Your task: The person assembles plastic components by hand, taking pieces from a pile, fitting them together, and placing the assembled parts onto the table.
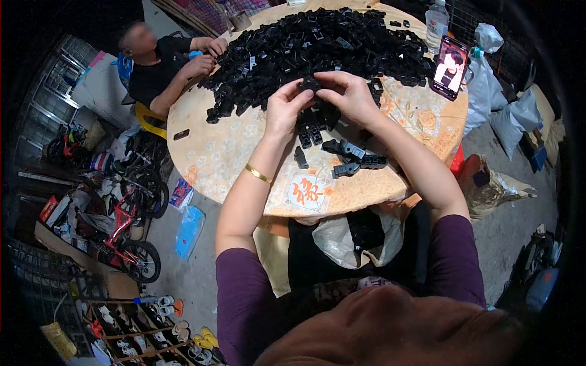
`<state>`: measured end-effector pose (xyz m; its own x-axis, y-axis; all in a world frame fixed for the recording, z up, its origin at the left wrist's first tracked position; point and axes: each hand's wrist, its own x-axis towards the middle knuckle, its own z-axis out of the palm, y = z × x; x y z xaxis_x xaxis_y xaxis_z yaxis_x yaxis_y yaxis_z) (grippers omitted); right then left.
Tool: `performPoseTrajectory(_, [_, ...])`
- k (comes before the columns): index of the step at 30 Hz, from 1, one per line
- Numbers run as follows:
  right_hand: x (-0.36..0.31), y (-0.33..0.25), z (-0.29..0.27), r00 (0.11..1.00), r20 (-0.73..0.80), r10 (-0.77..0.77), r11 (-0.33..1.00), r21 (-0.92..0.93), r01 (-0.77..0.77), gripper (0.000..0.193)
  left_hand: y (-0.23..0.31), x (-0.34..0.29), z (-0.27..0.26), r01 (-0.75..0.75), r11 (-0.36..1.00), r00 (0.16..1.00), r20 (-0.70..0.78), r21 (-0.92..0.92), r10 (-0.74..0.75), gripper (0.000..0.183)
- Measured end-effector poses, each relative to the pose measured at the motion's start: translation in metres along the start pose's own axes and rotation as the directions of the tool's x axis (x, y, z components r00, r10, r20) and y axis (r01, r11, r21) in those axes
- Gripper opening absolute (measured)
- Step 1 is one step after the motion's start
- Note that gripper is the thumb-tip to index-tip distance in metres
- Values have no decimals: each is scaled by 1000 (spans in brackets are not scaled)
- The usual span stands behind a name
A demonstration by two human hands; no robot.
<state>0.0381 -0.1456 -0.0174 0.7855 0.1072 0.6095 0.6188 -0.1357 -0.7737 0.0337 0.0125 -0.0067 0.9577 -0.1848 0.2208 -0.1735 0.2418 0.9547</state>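
Note:
My left hand [285, 108] and my right hand [352, 100] meet over the round table, thumbs and fingertips closed on a small black plastic part [310, 83] between them. Its exact kind is too small and dark to tell. Just beyond spreads a large heap of similar black plastic parts [329, 39]. Below my hands, several more lie on the cloth: a ribbed black block [310, 131], a small black piece [301, 157] and a cluster of dark grey and black pieces [354, 160].
A patterned tablecloth [226, 155] covers the table. At the right edge stand a phone [450, 68] with a lit screen and a clear bottle [436, 24]. Another person [162, 67] sits at the left, hands at the heap. An open white sack [332, 241] rests near my lap.

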Motion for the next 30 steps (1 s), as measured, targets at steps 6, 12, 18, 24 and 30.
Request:
performPoseTrajectory(6, [-2,-12,1,988,7,-155,970,-189,153,28,3,-6,8,-46,997,998,-30,65,48,41])
performPoseTrajectory(12, [-3,-16,7,900,14,-435,836,-366,409,36,0,-8,13,-104,994,994,-46,-26,103,44])
performPoseTrajectory(18, [4,-10,-2,989,24,-148,953,-264,149,54,4,-10,15,-73,994,997,18,-82,75,38])
performPoseTrajectory(24, [11,-3,-27,901,430,52,999,-9,-54,47,10,-15,19,-230,957,960,203,177,193,37])
performPoseTrajectory(30, [23,6,-98,868,110,484,567,-795,-216,41,9,-31,32,-302,715,805,571,630,-162,47])
